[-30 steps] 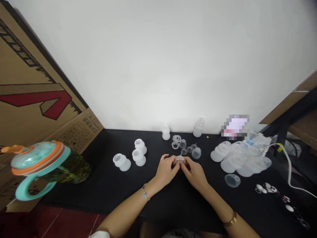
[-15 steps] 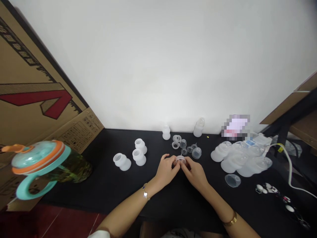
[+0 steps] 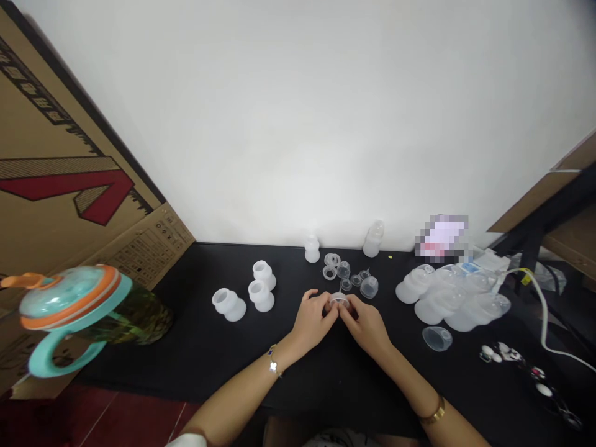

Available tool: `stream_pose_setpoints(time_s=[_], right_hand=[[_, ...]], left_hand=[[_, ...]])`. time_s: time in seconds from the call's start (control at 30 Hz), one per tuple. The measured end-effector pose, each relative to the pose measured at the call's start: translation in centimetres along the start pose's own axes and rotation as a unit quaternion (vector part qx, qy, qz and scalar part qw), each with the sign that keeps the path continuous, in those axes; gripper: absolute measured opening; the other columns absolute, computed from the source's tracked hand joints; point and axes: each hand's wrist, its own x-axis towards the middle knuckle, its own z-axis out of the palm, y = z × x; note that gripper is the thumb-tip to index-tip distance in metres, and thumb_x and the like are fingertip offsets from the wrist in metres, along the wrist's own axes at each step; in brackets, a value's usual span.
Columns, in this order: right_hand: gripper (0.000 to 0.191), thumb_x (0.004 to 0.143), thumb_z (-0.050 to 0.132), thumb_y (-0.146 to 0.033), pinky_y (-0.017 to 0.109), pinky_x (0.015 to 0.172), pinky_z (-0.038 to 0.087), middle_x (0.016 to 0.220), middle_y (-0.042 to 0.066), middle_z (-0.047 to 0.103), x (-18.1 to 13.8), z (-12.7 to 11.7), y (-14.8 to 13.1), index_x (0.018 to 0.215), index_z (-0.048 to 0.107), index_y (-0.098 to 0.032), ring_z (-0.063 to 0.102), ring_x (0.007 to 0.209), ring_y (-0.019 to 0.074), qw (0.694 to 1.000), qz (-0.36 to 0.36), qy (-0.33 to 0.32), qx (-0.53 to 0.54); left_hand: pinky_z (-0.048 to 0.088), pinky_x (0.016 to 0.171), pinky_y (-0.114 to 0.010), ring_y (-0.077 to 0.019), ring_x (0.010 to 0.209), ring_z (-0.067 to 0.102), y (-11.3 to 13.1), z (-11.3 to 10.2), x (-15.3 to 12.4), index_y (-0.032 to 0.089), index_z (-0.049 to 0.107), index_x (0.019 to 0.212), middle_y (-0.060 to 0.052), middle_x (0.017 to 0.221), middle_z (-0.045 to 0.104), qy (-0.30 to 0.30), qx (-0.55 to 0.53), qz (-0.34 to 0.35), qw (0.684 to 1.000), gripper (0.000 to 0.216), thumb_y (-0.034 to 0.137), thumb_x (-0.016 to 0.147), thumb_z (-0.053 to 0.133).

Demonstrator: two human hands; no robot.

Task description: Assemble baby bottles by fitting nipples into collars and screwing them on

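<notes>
Between my left hand and my right hand is a small whitish bottle collar ring. Fingers and thumbs of both hands pinch it from either side, and its lower part is hidden by them. Just beyond my fingertips lie loose clear bottle parts: a rings group, small round pieces and a clear dome cap. Left of my hands stand open-necked white baby bottles, with another bottle beside them.
A baby bottle with a clear cap and a white bottle stand by the wall. Several capped bottles crowd the right, near a clear cap and a white cable. A large drink jug stands at left.
The view has shifted very slightly. Both hands keep the same pinch on the ring, and nothing else has visibly moved.
</notes>
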Motion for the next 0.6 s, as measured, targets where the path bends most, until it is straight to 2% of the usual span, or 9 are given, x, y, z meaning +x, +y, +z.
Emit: stream_pose_setpoints(time_s=[0.6], right_hand=[[0.029, 0.095, 0.046, -0.043, 0.023, 0.051, 0.029, 0.058, -0.004, 0.053, 0.06, 0.38, 0.50, 0.076, 0.052, -0.022, 0.051, 0.050, 0.0126, 1.000, 0.006, -0.002, -0.010]], left_hand=[[0.039, 0.101, -0.040, -0.0126, 0.059, 0.051, -0.25, 0.23, -0.02, 0.022, 0.040, 0.068, 0.008, 0.057, 0.045, -0.002, -0.003, -0.002, 1.000, 0.025, 0.023, 0.092, 0.046]])
